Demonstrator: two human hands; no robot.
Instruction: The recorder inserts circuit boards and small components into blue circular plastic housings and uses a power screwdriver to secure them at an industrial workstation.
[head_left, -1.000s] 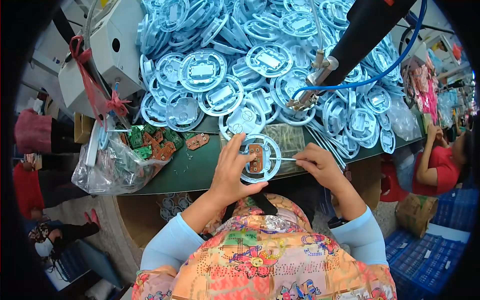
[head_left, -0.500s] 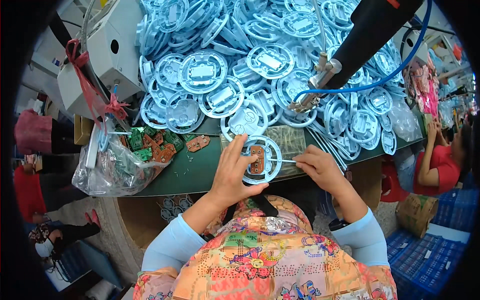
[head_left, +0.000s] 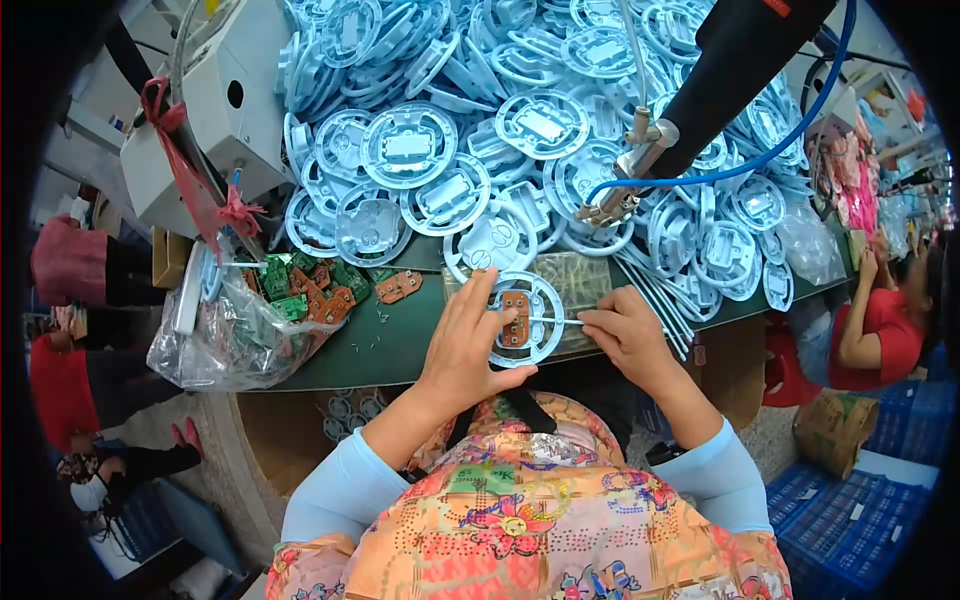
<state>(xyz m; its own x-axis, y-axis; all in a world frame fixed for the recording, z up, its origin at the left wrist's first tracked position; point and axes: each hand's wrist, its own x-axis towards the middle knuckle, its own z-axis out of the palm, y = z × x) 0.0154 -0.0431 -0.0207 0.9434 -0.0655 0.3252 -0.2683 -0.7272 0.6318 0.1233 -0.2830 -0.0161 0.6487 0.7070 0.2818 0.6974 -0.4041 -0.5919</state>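
Observation:
My left hand holds a round, light blue plastic housing near the table's front edge, fingers and thumb around its left side. A brown circuit board sits inside the housing's ring, and my left thumb reaches over to it. Between the fingertips of my right hand is a thin, pale stick. It points left across the ring, its tip by the board's right edge. Beneath the housing lies a flat, clear-wrapped block.
Many light blue housings are heaped at the back. A bag of circuit boards stands left, one loose board beside it. Pale sticks lie right. A black arm with a metal nozzle hangs over the heap. A co-worker sits far right.
My right hand has moved slightly left, bringing the stick further across the ring to the board. My left hand keeps its grip on the housing.

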